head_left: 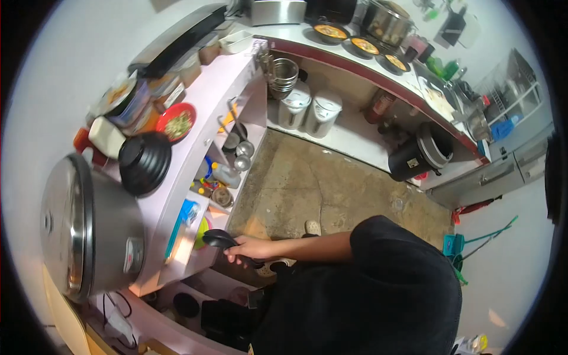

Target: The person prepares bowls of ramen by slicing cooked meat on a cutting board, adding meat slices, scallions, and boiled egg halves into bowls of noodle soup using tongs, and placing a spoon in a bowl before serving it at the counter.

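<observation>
My right hand (245, 249) reaches out from a black sleeve, its fingers wrapped round the handle of a black serving spoon (220, 238). The spoon's broad oval head points left, in front of the open shelves under the counter. A lime-green round item (202, 232) shows partly behind it. To the left, on the counter, stands a large steel rice cooker (109, 231) with its lid down. Black stacked bowls (144, 163) lie beside the cooker, near a red plate (176, 122) of chopped greens. My left hand is out of sight.
Ladles (243, 155) hang off the counter's side. Filled black pans (330, 33) line the far counter (284, 42), with white electric pots (323, 112) beneath. A black bin (417, 154) stands on the concrete floor (307, 177). A green dustpan (454, 244) leans at the right wall.
</observation>
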`<control>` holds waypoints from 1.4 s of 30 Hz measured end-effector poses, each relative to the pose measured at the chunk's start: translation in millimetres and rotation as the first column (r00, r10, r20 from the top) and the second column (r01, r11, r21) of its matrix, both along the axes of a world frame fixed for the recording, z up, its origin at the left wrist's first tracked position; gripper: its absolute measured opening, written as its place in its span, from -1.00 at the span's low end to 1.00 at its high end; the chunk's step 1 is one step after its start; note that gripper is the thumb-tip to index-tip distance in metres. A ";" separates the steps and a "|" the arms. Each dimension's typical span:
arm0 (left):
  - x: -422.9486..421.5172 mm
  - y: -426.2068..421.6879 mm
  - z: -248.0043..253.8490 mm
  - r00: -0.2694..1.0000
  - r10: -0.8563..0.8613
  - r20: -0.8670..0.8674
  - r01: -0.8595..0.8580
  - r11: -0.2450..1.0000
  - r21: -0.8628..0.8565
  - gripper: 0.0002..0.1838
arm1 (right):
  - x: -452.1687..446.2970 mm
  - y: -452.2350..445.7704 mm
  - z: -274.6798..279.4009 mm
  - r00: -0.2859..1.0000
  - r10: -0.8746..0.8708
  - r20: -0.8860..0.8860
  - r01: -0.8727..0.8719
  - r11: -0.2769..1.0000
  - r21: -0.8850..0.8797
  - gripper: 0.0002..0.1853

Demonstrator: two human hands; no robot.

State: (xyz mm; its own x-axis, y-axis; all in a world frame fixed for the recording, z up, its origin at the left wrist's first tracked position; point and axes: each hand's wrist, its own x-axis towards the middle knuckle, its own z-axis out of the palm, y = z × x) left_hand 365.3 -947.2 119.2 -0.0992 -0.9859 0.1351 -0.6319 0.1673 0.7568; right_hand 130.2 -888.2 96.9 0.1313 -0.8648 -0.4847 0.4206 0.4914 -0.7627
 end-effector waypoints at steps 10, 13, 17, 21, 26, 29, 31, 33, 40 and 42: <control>-51.9 15.5 -56.8 0.993 -0.012 0.113 -0.009 0.983 0.183 -0.52 | -155.7 118.8 -40.4 0.969 -0.149 -0.195 0.179 0.973 0.147 -0.77; -50.2 17.6 -55.0 0.993 0.016 0.113 -0.039 0.979 0.200 -0.52 | -170.8 126.8 -20.8 0.958 -0.160 -0.238 0.195 0.972 0.132 -0.77; -51.9 21.3 -59.2 0.997 0.022 0.069 -0.036 0.978 0.203 -0.52 | -156.9 107.3 -24.5 0.956 -0.185 -0.226 0.226 0.959 0.170 -0.78; -53.8 22.8 -61.0 0.999 0.040 0.031 -0.046 0.975 0.218 -0.52 | -119.5 78.0 -31.6 0.938 -0.340 -0.065 0.346 0.932 0.111 -0.76; -61.5 22.9 -63.0 1.000 0.010 0.018 -0.014 0.970 0.243 -0.52 | -99.5 60.4 -13.8 0.933 -0.355 -0.054 0.358 0.929 0.089 -0.73; -63.7 19.4 -63.8 1.000 0.019 0.019 -0.023 0.967 0.254 -0.53 | -107.1 53.9 -12.2 0.935 -0.332 -0.127 0.344 0.935 0.086 -0.73; -63.4 15.9 -63.5 0.999 0.036 0.026 -0.042 0.965 0.259 -0.53 | -116.1 54.3 -15.1 0.933 -0.337 -0.129 0.350 0.932 0.092 -0.72; -65.2 12.9 -62.7 0.998 0.050 0.047 -0.061 0.962 0.267 -0.53 | -128.7 57.2 -16.6 0.932 -0.338 -0.132 0.351 0.932 0.091 -0.71; -86.6 2.2 -54.3 0.977 0.135 0.166 -0.170 0.961 0.218 -0.53 | -211.1 82.6 -22.1 0.918 -0.353 -0.182 0.381 0.911 0.154 -0.64; -95.9 -0.8 -48.2 0.956 0.191 0.221 -0.232 0.957 0.176 -0.53 | -254.8 102.7 -8.6 0.901 -0.404 -0.157 0.429 0.884 0.188 -0.60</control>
State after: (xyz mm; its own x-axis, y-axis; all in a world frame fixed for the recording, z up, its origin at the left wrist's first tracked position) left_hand 269.4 -947.9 71.0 0.1098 -0.9918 -0.0659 -0.7775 -0.1270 0.6159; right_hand -124.6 -785.6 88.3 -0.2829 -0.7022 -0.6534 0.5417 0.4452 -0.7130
